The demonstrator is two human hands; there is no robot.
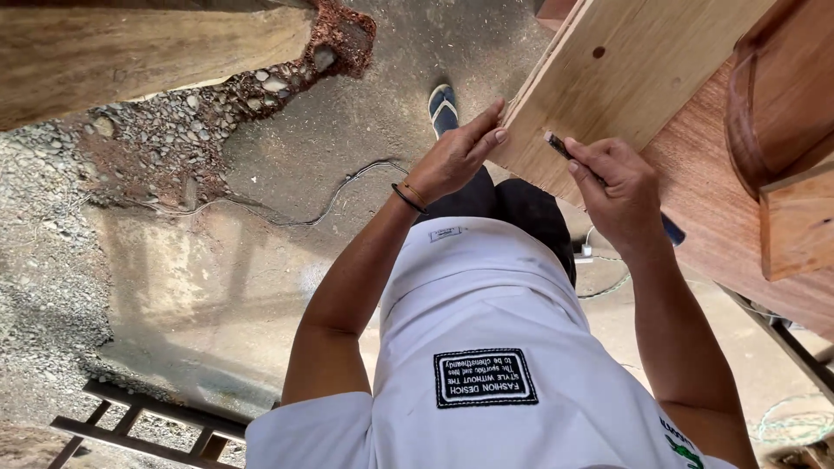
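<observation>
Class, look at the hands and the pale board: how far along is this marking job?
Done: the pale board lies on the reddish wood panel, with no drawn line visible. In hand: the left hand steadies the board's edge, and the right hand presses a dark pencil-like tool there. Left: any visible mark along that edge.

Sunlit concrete floor [217, 287] with gravel patch [165, 143], thin cable [321, 204], dark metal frame [139, 430] below
</observation>
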